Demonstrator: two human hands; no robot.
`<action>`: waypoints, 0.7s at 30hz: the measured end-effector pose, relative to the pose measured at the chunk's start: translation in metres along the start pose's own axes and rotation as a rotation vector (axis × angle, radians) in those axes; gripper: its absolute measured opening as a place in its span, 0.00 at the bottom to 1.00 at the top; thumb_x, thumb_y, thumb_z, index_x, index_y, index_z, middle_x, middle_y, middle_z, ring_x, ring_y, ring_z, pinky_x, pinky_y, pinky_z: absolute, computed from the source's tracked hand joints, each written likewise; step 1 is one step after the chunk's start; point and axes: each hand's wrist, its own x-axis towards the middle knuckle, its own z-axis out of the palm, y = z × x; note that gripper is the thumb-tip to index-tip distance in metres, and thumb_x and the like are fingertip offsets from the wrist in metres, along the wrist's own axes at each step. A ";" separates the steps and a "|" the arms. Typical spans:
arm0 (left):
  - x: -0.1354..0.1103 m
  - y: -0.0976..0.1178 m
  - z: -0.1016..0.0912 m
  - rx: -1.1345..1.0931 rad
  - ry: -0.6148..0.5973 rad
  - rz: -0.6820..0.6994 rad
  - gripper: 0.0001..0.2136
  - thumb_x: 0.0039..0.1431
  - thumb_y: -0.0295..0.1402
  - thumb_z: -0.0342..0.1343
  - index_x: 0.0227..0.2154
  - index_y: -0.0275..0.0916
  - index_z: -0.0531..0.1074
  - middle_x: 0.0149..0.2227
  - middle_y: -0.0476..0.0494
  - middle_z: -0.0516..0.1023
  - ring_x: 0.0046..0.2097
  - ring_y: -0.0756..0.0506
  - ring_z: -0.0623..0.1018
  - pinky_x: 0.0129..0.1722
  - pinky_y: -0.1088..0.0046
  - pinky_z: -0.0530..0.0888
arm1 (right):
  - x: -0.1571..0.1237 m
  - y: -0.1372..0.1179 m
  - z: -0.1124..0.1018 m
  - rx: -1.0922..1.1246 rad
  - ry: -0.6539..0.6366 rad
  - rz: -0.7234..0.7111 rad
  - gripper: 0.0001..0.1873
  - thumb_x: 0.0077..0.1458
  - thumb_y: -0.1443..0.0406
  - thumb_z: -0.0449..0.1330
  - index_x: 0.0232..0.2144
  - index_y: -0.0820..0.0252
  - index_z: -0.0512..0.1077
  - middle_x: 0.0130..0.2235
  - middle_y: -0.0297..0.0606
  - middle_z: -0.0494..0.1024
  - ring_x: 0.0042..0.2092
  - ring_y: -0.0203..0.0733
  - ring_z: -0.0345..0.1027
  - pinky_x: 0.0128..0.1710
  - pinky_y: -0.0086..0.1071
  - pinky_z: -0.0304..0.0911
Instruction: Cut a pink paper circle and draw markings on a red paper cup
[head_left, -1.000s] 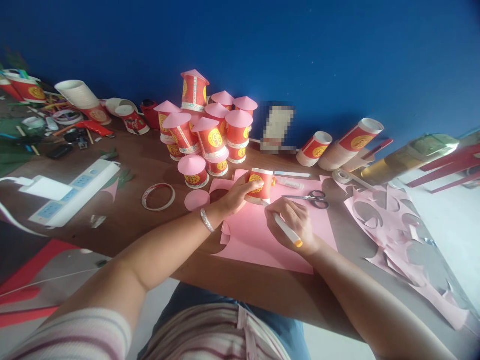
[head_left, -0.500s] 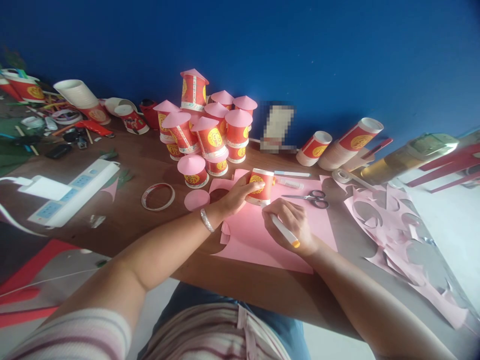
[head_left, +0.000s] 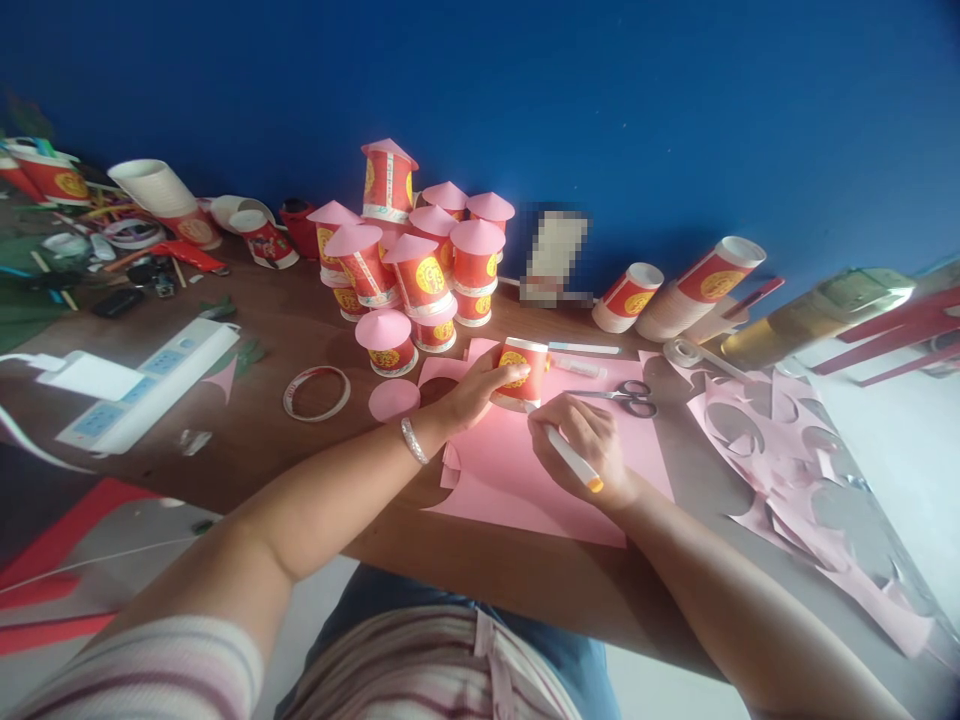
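Note:
My left hand (head_left: pixel 478 390) is closed around a red and white paper cup (head_left: pixel 527 365) with a yellow emblem, its thumb lying across the front. In my right hand (head_left: pixel 581 445) is a white marker (head_left: pixel 570 458) with an orange end, its tip at the cup's lower white rim. Both hands are over a sheet of pink paper (head_left: pixel 517 480). Scissors (head_left: pixel 636 398) lie on the sheet to the right, and a pink paper disc (head_left: pixel 394 400) lies left of my left hand.
Behind stand several stacked cups with pink cone roofs (head_left: pixel 420 275). A white power strip (head_left: pixel 150 390) and a cut paper ring (head_left: pixel 316 393) lie left. Pink paper scraps (head_left: pixel 795 480), a tape roll (head_left: pixel 682 352) and stacked paper cups (head_left: pixel 709 285) are at right.
My right hand has shifted slightly to the right with the marker along the cup's rim. My left hand and the cup stay in place.

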 end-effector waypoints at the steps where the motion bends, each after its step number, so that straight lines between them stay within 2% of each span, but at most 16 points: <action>1: 0.000 -0.001 -0.001 -0.002 0.003 -0.004 0.12 0.63 0.42 0.65 0.38 0.38 0.75 0.36 0.45 0.79 0.42 0.44 0.78 0.44 0.70 0.76 | 0.000 0.000 0.000 -0.002 0.000 0.000 0.10 0.64 0.75 0.59 0.37 0.54 0.67 0.28 0.29 0.75 0.26 0.33 0.65 0.28 0.29 0.62; 5: 0.001 -0.003 -0.002 -0.006 0.003 0.002 0.11 0.63 0.41 0.64 0.37 0.39 0.74 0.36 0.45 0.78 0.40 0.45 0.78 0.43 0.71 0.75 | 0.000 0.000 0.000 -0.008 -0.007 -0.001 0.11 0.63 0.76 0.59 0.37 0.54 0.67 0.28 0.28 0.74 0.25 0.33 0.64 0.27 0.30 0.61; 10: 0.000 0.000 -0.001 -0.017 -0.010 0.002 0.11 0.64 0.42 0.64 0.40 0.38 0.76 0.39 0.43 0.80 0.43 0.44 0.78 0.48 0.69 0.75 | 0.000 -0.001 -0.001 -0.007 -0.017 -0.001 0.11 0.64 0.76 0.58 0.36 0.54 0.67 0.28 0.28 0.74 0.26 0.33 0.65 0.28 0.30 0.61; 16: -0.001 0.003 0.002 -0.029 0.000 -0.012 0.11 0.62 0.42 0.66 0.37 0.39 0.75 0.36 0.46 0.79 0.41 0.45 0.78 0.46 0.70 0.74 | 0.001 -0.001 -0.001 0.006 -0.013 -0.004 0.10 0.64 0.75 0.59 0.38 0.54 0.68 0.29 0.29 0.75 0.26 0.34 0.67 0.28 0.30 0.62; 21: -0.001 0.004 0.003 -0.013 -0.005 -0.025 0.13 0.62 0.43 0.65 0.39 0.38 0.75 0.37 0.45 0.79 0.42 0.44 0.78 0.45 0.69 0.74 | 0.000 0.001 0.000 0.012 -0.014 -0.013 0.10 0.64 0.75 0.59 0.40 0.54 0.68 0.30 0.29 0.76 0.26 0.35 0.68 0.29 0.30 0.64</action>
